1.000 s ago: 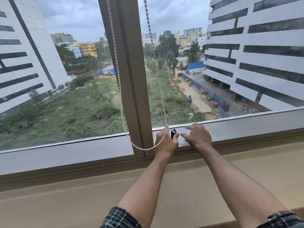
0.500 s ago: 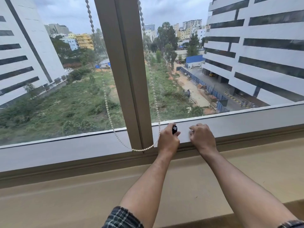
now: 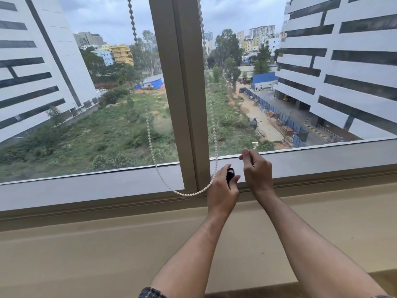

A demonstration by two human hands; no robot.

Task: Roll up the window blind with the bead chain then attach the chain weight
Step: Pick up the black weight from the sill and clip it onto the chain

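The person's left hand [image 3: 222, 186] is curling around a small black weight [image 3: 230, 175], gripping it with the top poking out above the thumb, low against the window frame [image 3: 300, 162] just right of the upright post [image 3: 182, 93]. The right hand [image 3: 255, 168] is hovering just beside it, loosely clenched, thumb and forefinger pinching together near the bottom edge of the glass; whether anything is between them I cannot tell. The white bead chain [image 3: 150, 136] is hanging in a loop, both strands dropping from above on either side of the post and its lowest curve sagging across the frame and meeting the left hand. Below, the beige sill [image 3: 107, 244] is stretching wide under both forearms.
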